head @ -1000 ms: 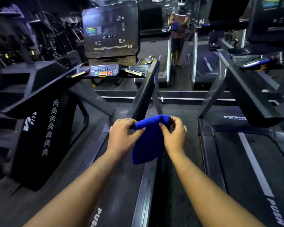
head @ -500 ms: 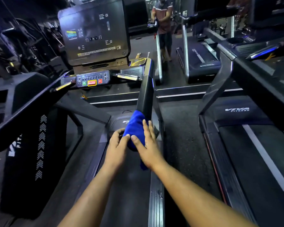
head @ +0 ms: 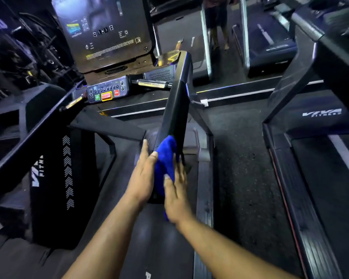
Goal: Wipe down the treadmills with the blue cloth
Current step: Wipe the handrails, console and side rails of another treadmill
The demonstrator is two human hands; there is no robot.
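The blue cloth is draped over the near end of the treadmill's right handrail, at about six o'clock from the console. Both hands sandwich it there — the left hand flat against the rail's nine-o'clock face, the right hand pressing from three o'clock, fingers fairly straight. I judge this pins the cloth round the rail so one stroke wipes both sides.

Cloth bright blue; handrail black; console buttons green, red; side panel white chevrons.
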